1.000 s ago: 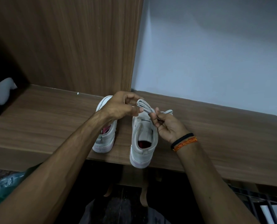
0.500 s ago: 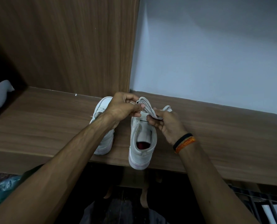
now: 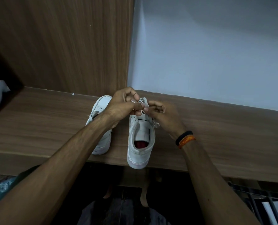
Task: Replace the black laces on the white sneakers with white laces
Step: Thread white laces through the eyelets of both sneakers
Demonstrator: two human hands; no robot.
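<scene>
Standing on the wooden surface (image 3: 216,135): 2 white sneakers, the right sneaker (image 3: 140,143) just beside the left sneaker (image 3: 101,114), left hand (image 3: 123,106) and right hand (image 3: 164,114) meeting above the right sneaker's toe end, both pinching its white lace (image 3: 142,101).

2 white sneakers stand side by side on the wooden shelf, toes toward the back wall, heels at its front edge. The right sneaker (image 3: 140,140) shows its open collar and a red insole, its heel jutting slightly over the edge, and a white lace (image 3: 143,102) rises in loops from its upper eyelets. The left sneaker (image 3: 101,108) lies partly hidden under a forearm, just beside it.
</scene>
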